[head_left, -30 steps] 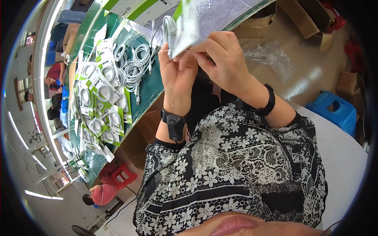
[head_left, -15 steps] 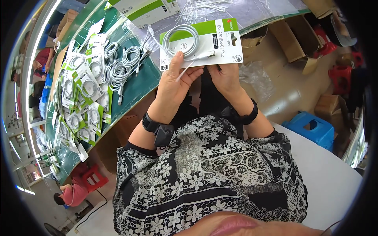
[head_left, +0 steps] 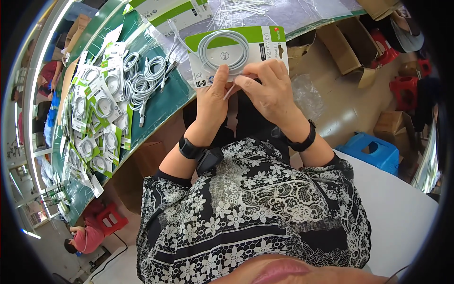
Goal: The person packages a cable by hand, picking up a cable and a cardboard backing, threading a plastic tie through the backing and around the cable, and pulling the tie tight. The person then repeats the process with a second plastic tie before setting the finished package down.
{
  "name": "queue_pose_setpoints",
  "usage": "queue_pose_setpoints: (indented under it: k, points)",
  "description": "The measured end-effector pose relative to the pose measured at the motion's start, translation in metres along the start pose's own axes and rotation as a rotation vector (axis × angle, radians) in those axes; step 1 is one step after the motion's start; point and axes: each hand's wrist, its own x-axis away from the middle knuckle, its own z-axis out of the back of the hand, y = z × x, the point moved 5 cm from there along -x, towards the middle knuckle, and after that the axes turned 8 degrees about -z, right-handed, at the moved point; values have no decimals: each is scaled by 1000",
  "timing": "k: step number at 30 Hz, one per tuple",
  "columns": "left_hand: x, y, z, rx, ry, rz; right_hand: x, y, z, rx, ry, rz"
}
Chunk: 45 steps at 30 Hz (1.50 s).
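Observation:
A green-and-white packaging card (head_left: 257,51) is held up at the table's near edge, tilted toward me. On its front lies a coiled light-grey USB cable (head_left: 202,53), one end trailing off past the card's left side. My left hand (head_left: 212,102) grips the card's lower left edge, thumb on the front by the coil and fingers behind. Beside it, my right hand (head_left: 270,92) is closed in a pinch on a thin white cable tie (head_left: 229,92) at the lower edge of the coil. My right fingers cover the card's lower right part.
Carded cables (head_left: 97,111) are heaped on the green table (head_left: 163,113) to the left, beside loose coiled cables (head_left: 153,68). Further cards (head_left: 177,16) and scattered white ties (head_left: 241,14) lie at the back. Right: cardboard box (head_left: 343,47), blue stool (head_left: 373,154). A person (head_left: 90,236) sits lower left.
My right hand has come from behind the card's lower edge to its front and now pinches the cable tie. The card has shifted slightly; my left hand still grips it.

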Motion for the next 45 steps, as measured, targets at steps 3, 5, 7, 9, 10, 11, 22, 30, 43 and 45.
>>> queue_pose_setpoints:
  k: [3,5,7,9,10,11,22,30,43,45]
  points:
    - [3,3,-9,8,2,-47,0,8,-3,-145,115,-69]
    - [6,4,-10,13,1,-72,0,13,-8,-142,106,-69]
    - [8,3,-10,21,-23,-42,0,16,-11,-133,90,-76]
    - [8,5,-11,27,-39,-28,0,14,-11,-140,112,-75]
    - [8,9,-12,27,-33,-33,0,13,-10,-149,131,-74]
    - [7,11,-12,28,-26,-37,1,12,-10,-159,150,-73]
    - [20,51,-27,-849,-290,-879,10,11,-3,-320,248,-92]
    - [21,70,-39,-849,-523,-1128,7,12,1,-349,192,-90]
    - [25,95,-53,-1060,-677,-1233,14,20,-15,-871,-195,-560]
    - [25,96,-55,-1063,-685,-1246,14,20,-13,-882,-193,-548]
